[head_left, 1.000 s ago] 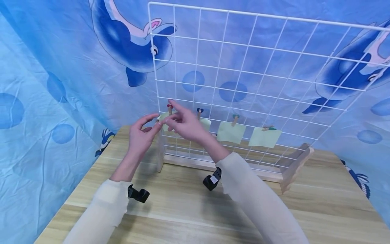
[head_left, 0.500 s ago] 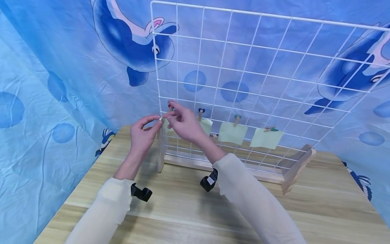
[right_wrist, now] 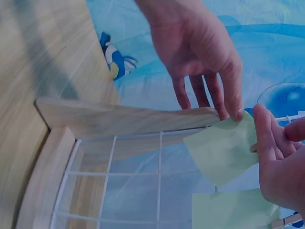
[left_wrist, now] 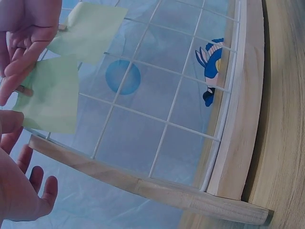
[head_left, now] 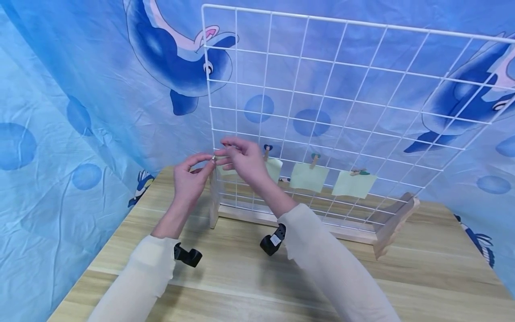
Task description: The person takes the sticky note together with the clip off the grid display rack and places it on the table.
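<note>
A pale green paper note point(right_wrist: 224, 148) hangs at the left end of the white wire grid point(head_left: 306, 80). My left hand point(head_left: 191, 176) pinches the note's outer edge between thumb and fingertips, as the right wrist view shows; its other fingers stay loose. My right hand point(head_left: 249, 161) lies over the note's top and pinches a small wooden clothespin point(left_wrist: 25, 90) there, most of it hidden behind the fingers. Three more notes hang to the right: a partly covered note point(head_left: 274, 169), a middle note point(head_left: 309, 177) and a far right note point(head_left: 354, 184), each under a clothespin.
Wooden feet hold the grid up, among them a right foot point(head_left: 396, 228) and a left foot point(head_left: 215, 201), on a wood-grain table point(head_left: 233, 277). Behind hangs a blue dolphin-print cloth point(head_left: 100, 89). Black wrist cameras sit on both wrists, including the left wrist camera point(head_left: 189, 257).
My right hand has shifted slightly, and its fingers now cover the red-topped clothespin that showed above them earlier. The left hand keeps its pinch at the note's edge.
</note>
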### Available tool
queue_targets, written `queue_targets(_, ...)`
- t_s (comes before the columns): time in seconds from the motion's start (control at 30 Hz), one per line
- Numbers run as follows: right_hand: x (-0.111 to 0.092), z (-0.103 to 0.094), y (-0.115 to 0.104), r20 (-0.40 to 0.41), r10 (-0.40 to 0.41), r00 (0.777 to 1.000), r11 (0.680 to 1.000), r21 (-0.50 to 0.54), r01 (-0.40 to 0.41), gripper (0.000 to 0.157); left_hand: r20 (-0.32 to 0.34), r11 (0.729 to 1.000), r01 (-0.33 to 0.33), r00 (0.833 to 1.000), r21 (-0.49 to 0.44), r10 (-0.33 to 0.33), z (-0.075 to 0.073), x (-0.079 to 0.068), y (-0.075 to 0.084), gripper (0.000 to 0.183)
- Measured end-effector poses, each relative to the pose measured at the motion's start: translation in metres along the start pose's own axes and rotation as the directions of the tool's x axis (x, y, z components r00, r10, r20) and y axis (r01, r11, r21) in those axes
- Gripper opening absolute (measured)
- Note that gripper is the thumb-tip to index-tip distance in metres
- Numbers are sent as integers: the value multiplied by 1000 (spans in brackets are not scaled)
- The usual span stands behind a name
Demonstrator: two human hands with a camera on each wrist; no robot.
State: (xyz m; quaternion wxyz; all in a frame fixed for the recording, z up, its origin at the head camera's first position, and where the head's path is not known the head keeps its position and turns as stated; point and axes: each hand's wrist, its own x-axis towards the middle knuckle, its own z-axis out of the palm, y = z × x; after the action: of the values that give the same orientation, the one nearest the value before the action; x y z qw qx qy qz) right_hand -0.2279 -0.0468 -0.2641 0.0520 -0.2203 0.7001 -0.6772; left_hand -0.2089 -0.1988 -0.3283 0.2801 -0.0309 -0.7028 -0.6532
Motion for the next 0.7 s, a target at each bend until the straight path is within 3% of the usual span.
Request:
queue_targets(0.17,0,1,-2,13,132,991,967,219,-132,30,5,1000,-11,1000,-3,11,0,0,0,25)
queue_targets(0.3,0,5,-2,-20,175,984,936,315,-160,32,5,1000,-22,1000,-5,22,-1,0,-1,24)
queue_targets(0.53,0,13,0,-142,176,974,927,357,-115,32,6,1000,-28,1000,-7,28,-1,1,-2,22)
queue_targets(0.7,0,14,-2,-167,170,971,932,347,-103,29,-2,1000,-20,1000,-21,20,-1,1,0,23)
